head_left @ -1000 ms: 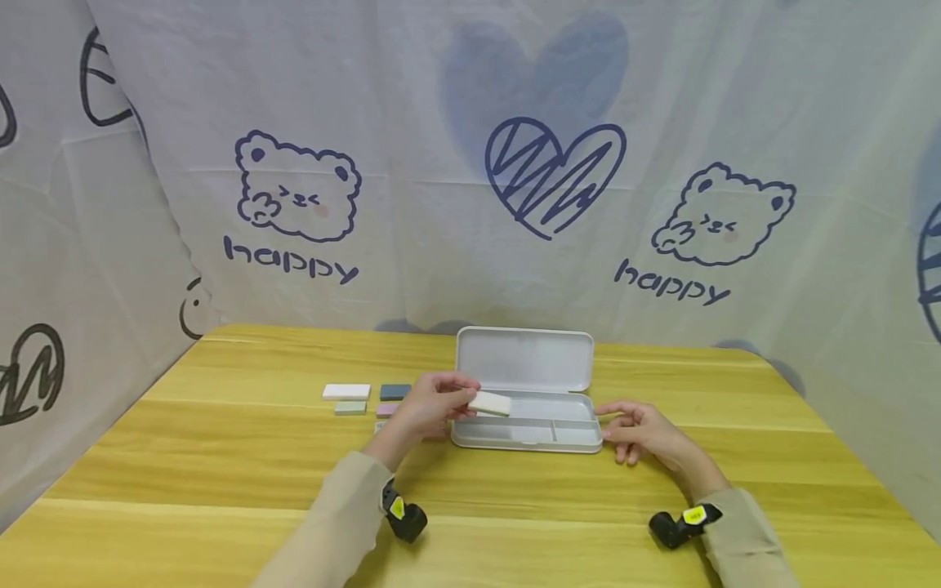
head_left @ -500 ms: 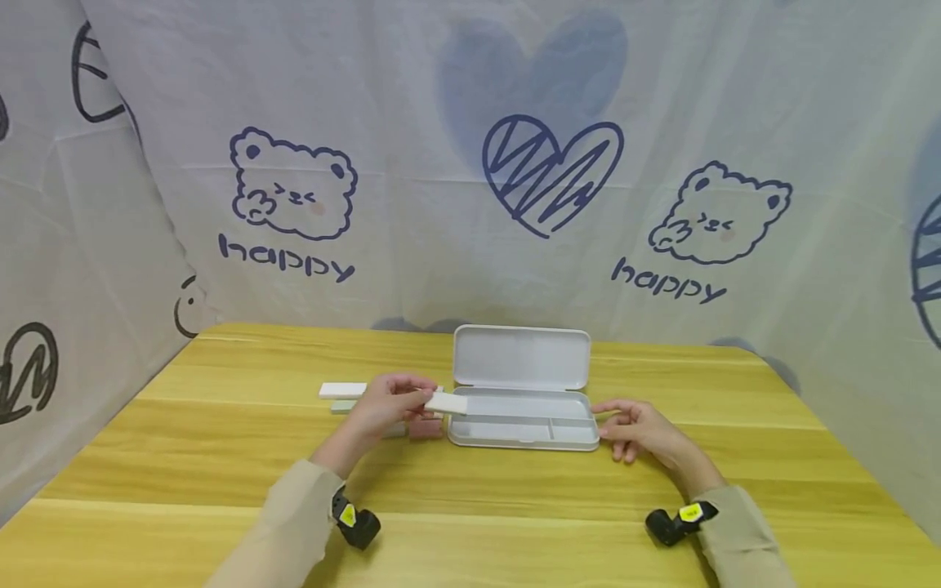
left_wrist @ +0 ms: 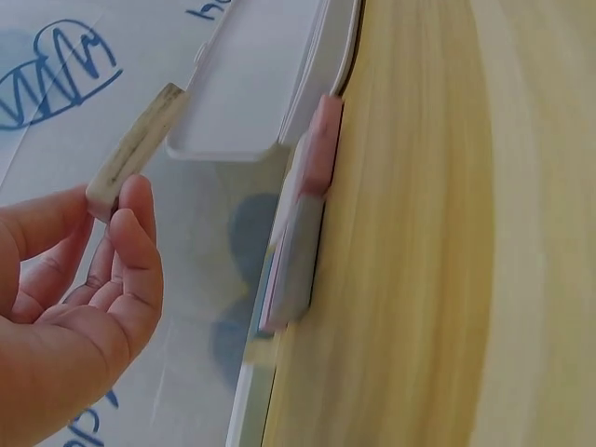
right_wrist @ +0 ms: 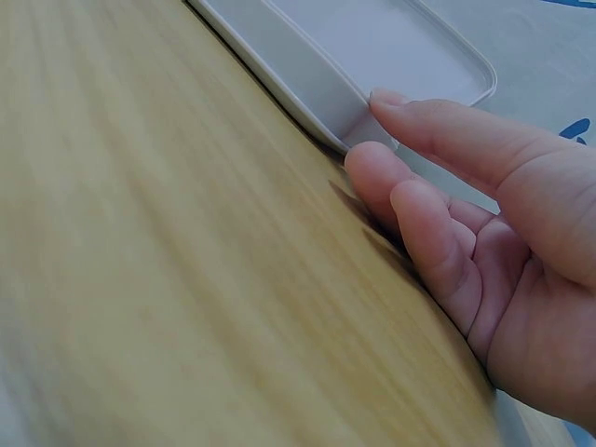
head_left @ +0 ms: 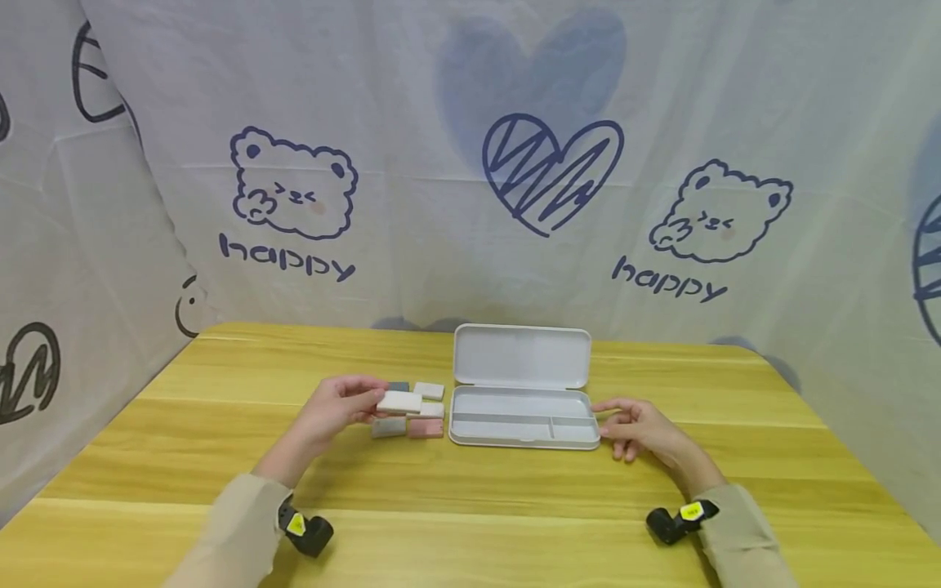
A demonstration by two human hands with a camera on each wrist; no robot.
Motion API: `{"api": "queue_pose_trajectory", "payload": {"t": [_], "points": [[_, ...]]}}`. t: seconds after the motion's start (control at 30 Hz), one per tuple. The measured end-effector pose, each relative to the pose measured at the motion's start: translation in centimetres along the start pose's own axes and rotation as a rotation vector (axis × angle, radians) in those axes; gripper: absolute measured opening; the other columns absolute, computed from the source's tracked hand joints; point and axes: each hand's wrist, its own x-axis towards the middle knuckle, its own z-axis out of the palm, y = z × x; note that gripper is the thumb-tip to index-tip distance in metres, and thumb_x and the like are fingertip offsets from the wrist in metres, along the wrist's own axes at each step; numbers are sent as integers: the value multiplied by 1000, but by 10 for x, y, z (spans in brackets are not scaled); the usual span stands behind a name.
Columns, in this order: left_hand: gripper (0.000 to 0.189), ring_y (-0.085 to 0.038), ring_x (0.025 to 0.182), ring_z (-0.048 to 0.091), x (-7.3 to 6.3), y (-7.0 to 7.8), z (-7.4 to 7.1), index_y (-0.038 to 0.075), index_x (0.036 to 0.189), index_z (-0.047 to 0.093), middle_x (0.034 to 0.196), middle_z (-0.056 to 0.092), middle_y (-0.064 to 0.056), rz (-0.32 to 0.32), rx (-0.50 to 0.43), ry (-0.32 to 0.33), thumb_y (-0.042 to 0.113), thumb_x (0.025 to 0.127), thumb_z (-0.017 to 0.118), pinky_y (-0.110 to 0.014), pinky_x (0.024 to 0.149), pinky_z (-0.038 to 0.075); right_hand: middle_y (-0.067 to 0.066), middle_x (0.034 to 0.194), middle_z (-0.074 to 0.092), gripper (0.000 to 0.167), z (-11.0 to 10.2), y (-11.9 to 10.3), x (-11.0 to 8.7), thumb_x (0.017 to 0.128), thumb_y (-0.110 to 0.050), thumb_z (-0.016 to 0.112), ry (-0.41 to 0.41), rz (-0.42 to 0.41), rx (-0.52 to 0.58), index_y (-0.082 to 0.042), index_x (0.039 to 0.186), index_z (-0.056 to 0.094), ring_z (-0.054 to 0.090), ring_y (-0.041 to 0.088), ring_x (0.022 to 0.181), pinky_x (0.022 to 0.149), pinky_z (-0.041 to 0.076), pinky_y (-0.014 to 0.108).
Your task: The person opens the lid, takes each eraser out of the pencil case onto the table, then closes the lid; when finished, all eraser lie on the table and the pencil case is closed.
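Note:
My left hand (head_left: 334, 412) pinches a white eraser (head_left: 399, 402) between thumb and fingertips, raised above the table and left of the pencil case. In the left wrist view the eraser (left_wrist: 140, 144) shows dark smudges along one side. The grey-white pencil case (head_left: 500, 431) lies with its lid (head_left: 522, 357) up; its compartments look bare. At the case's right end rests my right hand (head_left: 643, 429), fingers loosely bent, fingertips touching the edge. Beneath and behind the left hand lie a pink eraser (head_left: 425, 429), a grey eraser (head_left: 389, 427), white erasers (head_left: 430, 390) and a dark one (head_left: 398, 386).
The wooden table (head_left: 515, 514) stretches out in front of the case. A white cloth (head_left: 412, 163) with bear and heart drawings hangs behind it and along the sides. In the left wrist view, more erasers stand in a row near the case.
My left hand has carried the white eraser leftward, from over the case to above the erasers on the table. The right hand stays at the case's right end.

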Motion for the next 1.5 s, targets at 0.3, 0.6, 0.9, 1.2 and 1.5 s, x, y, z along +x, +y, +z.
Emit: {"api": "queue_pose_trajectory", "payload": {"t": [0.3, 0.6, 0.9, 1.2, 1.5], "points": [[33, -12, 72, 62, -11, 1, -34, -19, 112, 48, 87, 64, -5, -7, -3, 32, 6, 89, 53, -22, 63, 48, 9, 78, 62, 49, 0, 2, 1, 84, -5, 60, -3, -4, 4, 15, 122, 37, 55, 10, 48, 41, 46, 22], [23, -12, 73, 62, -14, -12, -63, -13, 105, 56, 88, 62, -1, -24, -29, 30, 2, 89, 52, -24, 67, 49, 9, 78, 62, 48, -1, 2, 1, 85, -5, 59, -5, -4, 4, 14, 123, 37, 55, 10, 48, 41, 46, 21], [14, -15, 69, 63, -13, -19, -78, -6, 96, 64, 81, 64, -5, -97, -24, -6, 1, 86, 55, -23, 61, 49, 8, 78, 63, 48, -1, 2, 1, 85, -5, 60, -4, -2, 4, 14, 123, 37, 55, 10, 48, 41, 46, 21], [26, -17, 70, 63, -12, -26, -77, -17, 108, 54, 81, 65, -9, -186, -19, -61, -4, 86, 53, -25, 63, 50, 8, 79, 63, 48, 0, 1, 1, 85, -5, 60, 0, -5, -3, 14, 122, 37, 55, 10, 48, 41, 46, 22], [33, -18, 72, 63, -10, -26, -74, -20, 114, 46, 82, 65, -11, -229, 26, -67, -6, 85, 53, -26, 63, 50, 9, 79, 62, 48, -1, 2, 1, 85, -5, 59, -4, -8, -7, 14, 122, 37, 55, 10, 49, 41, 46, 22]]}}
